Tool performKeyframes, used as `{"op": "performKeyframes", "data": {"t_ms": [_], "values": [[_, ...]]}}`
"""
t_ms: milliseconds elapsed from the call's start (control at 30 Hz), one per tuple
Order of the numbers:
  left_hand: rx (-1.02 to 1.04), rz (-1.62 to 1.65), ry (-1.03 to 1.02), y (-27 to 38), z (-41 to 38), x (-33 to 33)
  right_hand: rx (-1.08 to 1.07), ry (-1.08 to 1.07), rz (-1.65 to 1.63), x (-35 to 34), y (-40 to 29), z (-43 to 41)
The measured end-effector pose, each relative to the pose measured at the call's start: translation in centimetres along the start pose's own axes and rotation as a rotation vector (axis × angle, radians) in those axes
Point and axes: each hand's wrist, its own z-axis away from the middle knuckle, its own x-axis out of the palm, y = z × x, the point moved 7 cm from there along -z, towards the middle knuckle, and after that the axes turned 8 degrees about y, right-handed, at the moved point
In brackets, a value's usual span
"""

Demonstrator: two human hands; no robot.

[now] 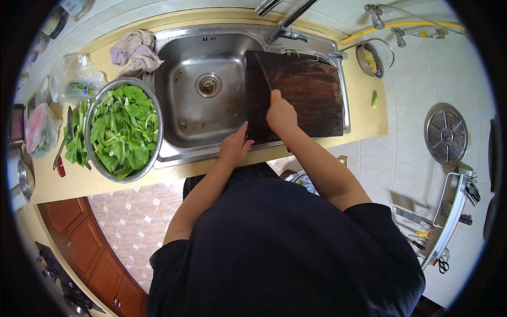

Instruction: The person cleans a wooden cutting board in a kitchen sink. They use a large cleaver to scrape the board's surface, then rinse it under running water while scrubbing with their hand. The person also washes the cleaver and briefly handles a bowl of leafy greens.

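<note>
A dark wooden cutting board (309, 95) lies across the right part of a stainless steel sink (186, 111). My right hand (282, 115) is closed around the handle of a knife (264, 70), whose blade points away from me over the board's left part. At the board's near left corner is my left hand (234, 147), thumb and fingers apart, fingertips at the edge; whether they press on it is unclear. Left of the sink stands a metal bowl (88, 119) heaped with cut leafy greens (122, 130). More greens (77, 146) lie beside it on the counter.
A faucet (283, 29) rises behind the board. A crumpled cloth (134, 51) lies at the sink's far left corner. Plastic bags (75, 75), a wrapped package (41, 130) and a red-handled tool (60, 166) sit at left. A small metal bowl (363, 65) and a green vegetable piece (374, 99) are at right.
</note>
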Motion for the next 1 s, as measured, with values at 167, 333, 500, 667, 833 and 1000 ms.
{"op": "performKeyframes", "data": {"t_ms": [167,333,500,667,833,1000], "values": [[-0.049,-0.051,-0.048,0.6,-0.2,0.0,-0.121,0.03,-0.121,0.8,-3.7,0.0],[-0.075,-0.027,-0.057,0.5,-0.2,-0.6,0.052,0.056,-0.223,0.0,0.0,0.2],[0.0,0.082,0.069,0.3,0.0,-0.5,0.326,0.275,-0.047,-4.6,15.4,2.2],[0.048,0.035,0.115,0.2,0.3,-0.4,0.394,0.172,0.082,-3.3,18.2,5.4],[0.16,-0.063,0.172,0.3,1.1,-0.6,0.361,-0.01,-0.023,-1.0,9.1,7.1],[0.353,-0.262,0.166,1.3,2.3,-1.9,0.158,-0.114,-0.262,2.1,-1.2,6.4]]}}
